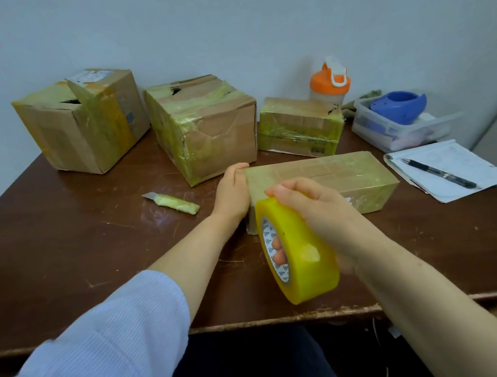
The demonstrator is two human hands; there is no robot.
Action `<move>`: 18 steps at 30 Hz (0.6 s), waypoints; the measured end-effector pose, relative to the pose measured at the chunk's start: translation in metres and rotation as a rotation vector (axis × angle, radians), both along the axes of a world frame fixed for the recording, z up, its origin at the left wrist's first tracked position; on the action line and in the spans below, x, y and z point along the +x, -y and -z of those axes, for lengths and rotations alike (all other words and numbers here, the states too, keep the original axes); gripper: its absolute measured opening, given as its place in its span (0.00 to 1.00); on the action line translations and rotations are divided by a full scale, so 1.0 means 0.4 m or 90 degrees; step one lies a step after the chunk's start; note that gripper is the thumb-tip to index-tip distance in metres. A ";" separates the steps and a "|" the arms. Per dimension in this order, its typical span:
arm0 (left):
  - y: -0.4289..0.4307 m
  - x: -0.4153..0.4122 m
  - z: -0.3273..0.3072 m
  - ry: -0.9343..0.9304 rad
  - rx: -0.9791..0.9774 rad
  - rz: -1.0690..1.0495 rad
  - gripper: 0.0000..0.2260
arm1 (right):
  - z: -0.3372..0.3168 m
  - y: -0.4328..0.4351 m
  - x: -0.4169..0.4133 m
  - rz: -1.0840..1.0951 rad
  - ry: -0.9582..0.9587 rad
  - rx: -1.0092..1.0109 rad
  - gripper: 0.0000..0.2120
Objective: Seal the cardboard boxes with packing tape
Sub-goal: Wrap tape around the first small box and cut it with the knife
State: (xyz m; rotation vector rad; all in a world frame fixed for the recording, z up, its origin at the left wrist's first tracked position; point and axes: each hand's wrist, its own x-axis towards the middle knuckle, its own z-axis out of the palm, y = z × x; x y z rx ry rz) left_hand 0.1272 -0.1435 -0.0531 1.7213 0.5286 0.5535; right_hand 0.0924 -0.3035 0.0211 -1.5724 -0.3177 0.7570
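On the dark wooden tabletop [61, 240], left hand [233, 190] gripped the left end of the long flat cardboard box [332, 175], right hand [321, 214] clamped the yellow packing-tape roll [302, 259] at its near edge; likely best to brace box, pull tape taut along seam.
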 end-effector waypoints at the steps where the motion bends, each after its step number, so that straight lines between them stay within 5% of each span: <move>1: -0.001 0.001 0.002 0.006 -0.013 0.000 0.16 | 0.005 0.001 0.001 0.002 -0.001 -0.004 0.08; 9: -0.018 0.007 -0.030 -0.040 -0.137 0.041 0.13 | 0.027 -0.010 0.016 -0.022 -0.010 -0.030 0.06; 11: -0.028 0.018 -0.051 -0.134 0.041 0.026 0.15 | 0.028 -0.012 0.022 -0.030 -0.018 -0.039 0.08; 14: -0.012 0.039 -0.085 -0.163 0.479 0.055 0.21 | 0.031 -0.015 0.029 -0.041 -0.022 -0.037 0.09; 18: 0.003 0.077 -0.079 -0.349 0.698 0.285 0.30 | 0.036 -0.007 0.036 -0.039 -0.033 -0.018 0.10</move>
